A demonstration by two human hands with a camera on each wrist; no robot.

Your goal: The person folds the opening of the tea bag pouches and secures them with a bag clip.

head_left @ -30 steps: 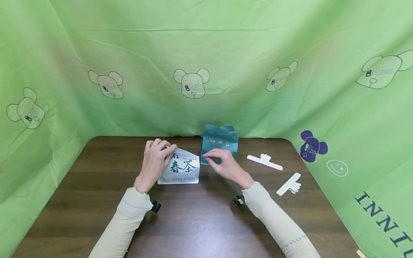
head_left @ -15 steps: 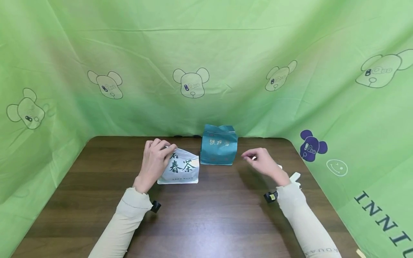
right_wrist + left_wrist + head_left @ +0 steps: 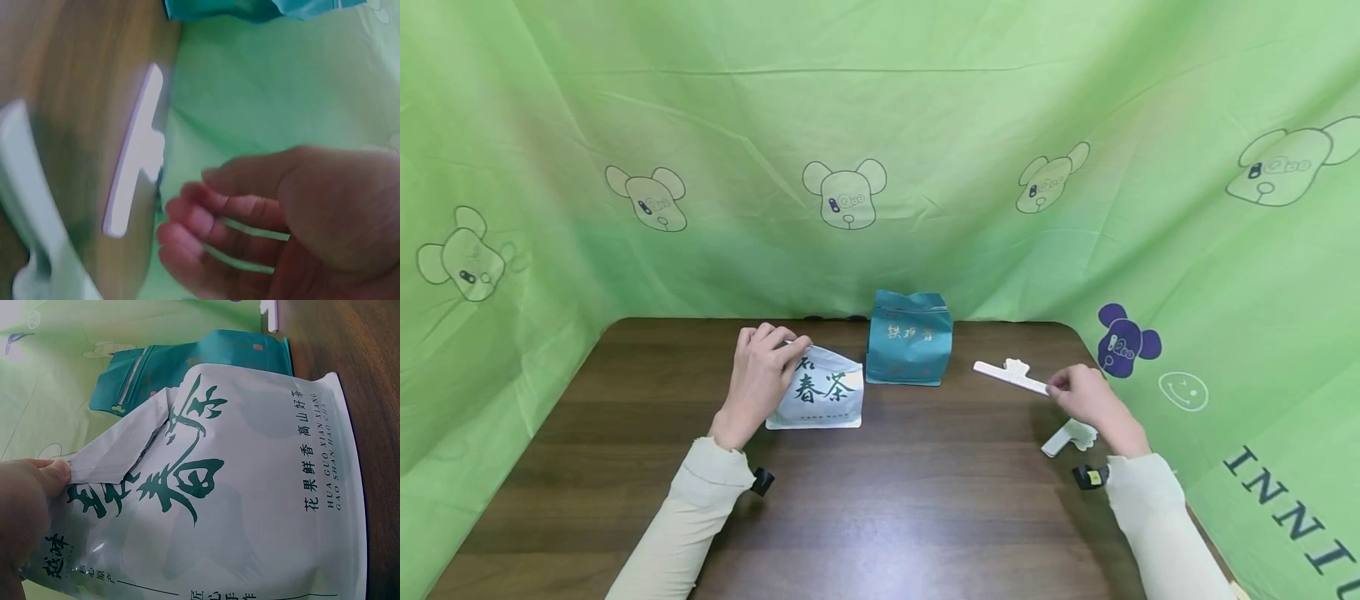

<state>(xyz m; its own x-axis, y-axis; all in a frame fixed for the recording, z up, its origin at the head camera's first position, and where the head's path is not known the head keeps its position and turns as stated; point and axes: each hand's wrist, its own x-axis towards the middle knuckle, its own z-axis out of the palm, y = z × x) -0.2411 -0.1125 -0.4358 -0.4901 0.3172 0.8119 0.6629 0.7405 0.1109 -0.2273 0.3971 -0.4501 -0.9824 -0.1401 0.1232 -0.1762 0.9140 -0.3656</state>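
long cream sleeves (image 3: pixel 658 529), kinda scrunchy cuffs (image 3: pixel 715 473), just bare hands (image 3: pixel 756 379), little black boxy gadget (image 3: pixel 763 481) by the left cuff, another black box (image 3: pixel 1081 477) by the right with a tiny yellowish patch (image 3: pixel 1094 477)

front pouch (image 3: pixel 820 398): white, green lettering; rear pouch (image 3: pixel 910 352): teal, gold lettering; clips (image 3: pixel 1012 377): white; tabletop (image 3: pixel 880 492): brown

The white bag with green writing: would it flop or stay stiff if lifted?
The white bag would probably bend easily, since its top folds over where the left hand pinches it. Its slight sheen suggests a somewhat slippery surface.
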